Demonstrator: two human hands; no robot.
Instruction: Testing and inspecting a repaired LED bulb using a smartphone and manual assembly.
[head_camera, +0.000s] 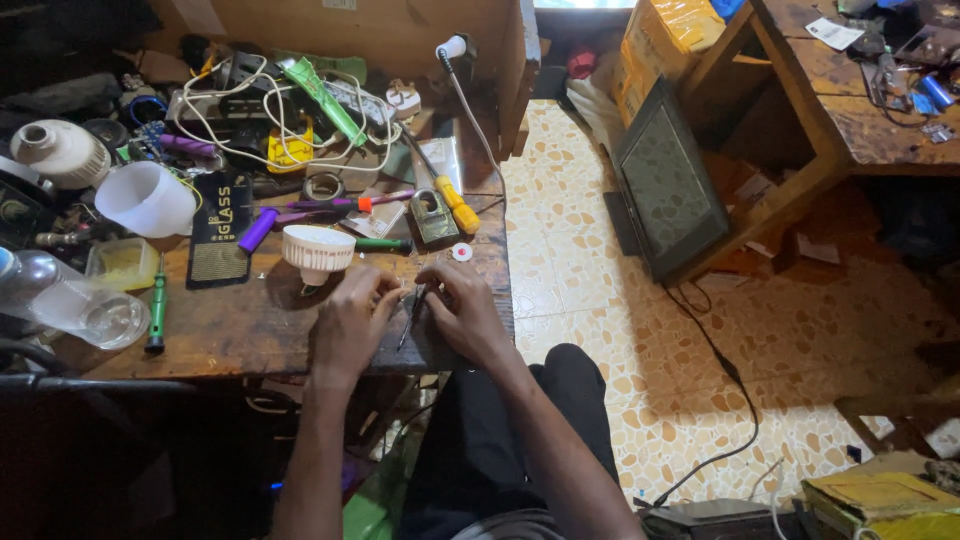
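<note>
Tiled floor (600, 300), cream with brown speckles, with a dark wooden worktop (250, 320) at the left and a second wooden table (850, 100) at upper right. A dark flat screen (668, 185) leans against that table's leg, and a black cable (725, 380) runs from it across the floor.

The worktop is crowded. At its left edge lies a clear plastic bottle (70, 300). Near it stand a white translucent cup (147, 198) and a black flat package (220, 228). A tangle of white cable (250, 110) lies at the back. A white lamp housing (318, 250) sits just above the hands. To its right are a brass padlock (432, 215) and a yellow-handled screwdriver (457, 205). A green-handled screwdriver (157, 315) lies near the front left edge.

The left hand (350, 320) and right hand (465, 310) rest together at the front edge of the worktop. Between them is a slim dark tool (412, 312), angled downward toward the person. The right hand's fingers are curled around its upper end. The left hand's fingers are bent inward beside it, pinching something too small to identify.
</note>
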